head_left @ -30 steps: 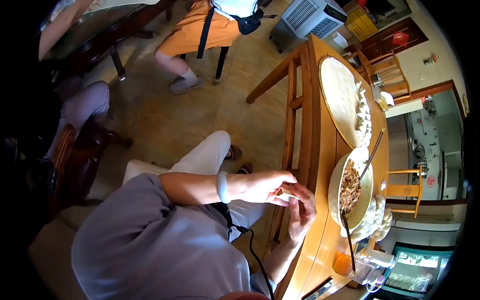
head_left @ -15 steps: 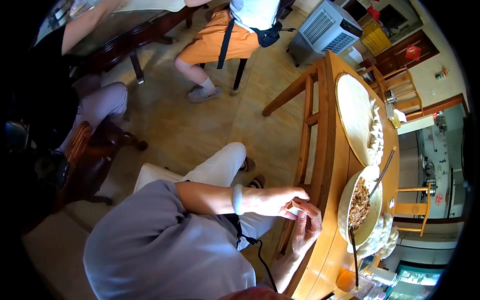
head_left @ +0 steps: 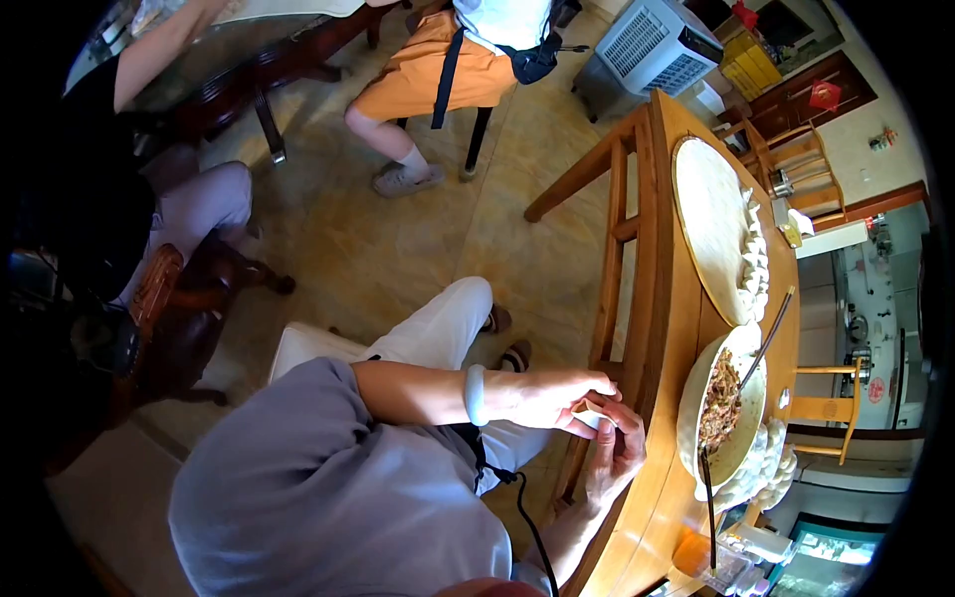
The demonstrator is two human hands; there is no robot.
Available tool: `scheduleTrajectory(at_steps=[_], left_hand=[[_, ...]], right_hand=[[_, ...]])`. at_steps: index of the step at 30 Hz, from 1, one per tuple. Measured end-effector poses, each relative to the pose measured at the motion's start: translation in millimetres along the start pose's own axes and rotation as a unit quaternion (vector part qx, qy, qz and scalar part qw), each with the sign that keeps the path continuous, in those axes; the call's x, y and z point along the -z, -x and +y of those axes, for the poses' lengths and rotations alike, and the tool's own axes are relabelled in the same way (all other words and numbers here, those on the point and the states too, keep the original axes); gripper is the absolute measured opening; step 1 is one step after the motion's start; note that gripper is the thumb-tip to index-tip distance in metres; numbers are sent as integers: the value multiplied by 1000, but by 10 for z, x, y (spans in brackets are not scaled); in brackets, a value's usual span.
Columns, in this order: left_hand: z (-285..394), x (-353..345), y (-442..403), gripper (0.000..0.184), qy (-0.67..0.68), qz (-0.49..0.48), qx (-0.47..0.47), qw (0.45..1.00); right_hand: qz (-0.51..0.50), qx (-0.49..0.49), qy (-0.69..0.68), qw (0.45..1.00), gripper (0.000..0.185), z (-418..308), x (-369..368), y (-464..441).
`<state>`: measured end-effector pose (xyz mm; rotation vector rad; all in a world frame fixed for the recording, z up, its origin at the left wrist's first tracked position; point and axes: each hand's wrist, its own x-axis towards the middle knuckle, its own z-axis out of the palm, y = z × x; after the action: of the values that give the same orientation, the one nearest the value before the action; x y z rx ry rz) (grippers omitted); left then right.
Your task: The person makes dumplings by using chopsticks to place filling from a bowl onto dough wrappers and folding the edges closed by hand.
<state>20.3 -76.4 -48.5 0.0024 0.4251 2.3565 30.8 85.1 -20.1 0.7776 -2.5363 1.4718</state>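
My left hand [head_left: 547,396], with a pale bangle on its wrist, is closed on a small dumpling [head_left: 593,416] at the table's near edge. From the other side, the fingers of my right hand [head_left: 619,450] pinch the same dumpling. Its pale wrapper shows between the fingertips; whether its edge is sealed is hidden. Just beyond my hands stands a white bowl [head_left: 688,423] of brown minced filling [head_left: 719,413]. One dark chopstick [head_left: 766,338] leans in the bowl, and another chopstick [head_left: 709,517] lies across its near side.
The wooden table [head_left: 637,497] carries a round tray [head_left: 711,219] with a row of dumplings [head_left: 756,259] along one edge. Pale wrapped items [head_left: 761,468] lie behind the bowl. Two people sit nearby, one in orange shorts [head_left: 428,75]. An air cooler [head_left: 647,50] stands on the floor.
The fingers have shifted slightly, and more of the dumpling's wrapper shows between them. My hands stay at the same place by the table edge. The view has moved a little.
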Motion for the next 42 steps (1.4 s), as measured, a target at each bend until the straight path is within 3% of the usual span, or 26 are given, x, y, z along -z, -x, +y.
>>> scheduleTrajectory(at_steps=[36, 42], left_hand=[[-40, -16, 14, 24, 10, -40, 0, 999], [66, -18, 130, 31, -8, -1, -29, 1000]], right_hand=[[-6, -7, 23, 1000, 16, -85, 30, 39], [-8, 8, -18, 1000, 18, 3, -87, -77]])
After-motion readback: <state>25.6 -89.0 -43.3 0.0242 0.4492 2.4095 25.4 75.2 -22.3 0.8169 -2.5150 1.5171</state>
